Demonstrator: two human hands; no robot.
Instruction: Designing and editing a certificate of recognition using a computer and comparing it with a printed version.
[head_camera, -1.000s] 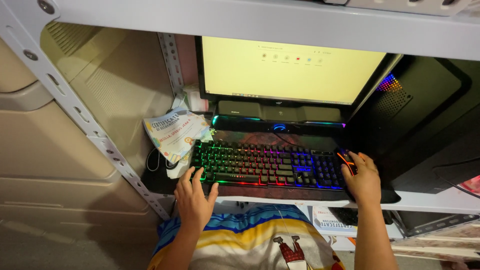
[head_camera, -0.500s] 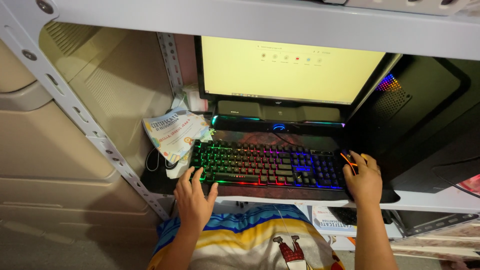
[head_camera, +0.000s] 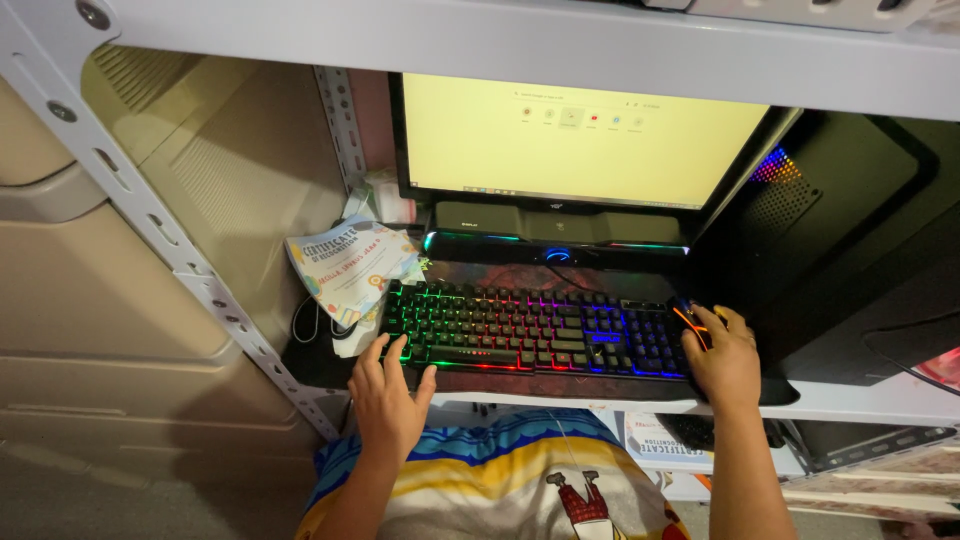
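Observation:
A black keyboard (head_camera: 535, 330) with rainbow backlit keys lies on a dark desk mat under a lit monitor (head_camera: 575, 140). My left hand (head_camera: 388, 395) rests at the keyboard's front left corner, fingers spread and touching the lowest keys. My right hand (head_camera: 722, 355) is cupped over a black mouse (head_camera: 690, 322) with orange trim, just right of the keyboard. A glowing soundbar (head_camera: 555, 228) sits below the monitor.
A black computer tower (head_camera: 850, 240) with coloured lights stands at the right. A curled printed certificate (head_camera: 350, 268) leans at the left beside cables. Perforated metal shelf posts (head_camera: 150, 210) frame the desk. A striped cloth (head_camera: 500, 480) covers my lap, papers lie lower right.

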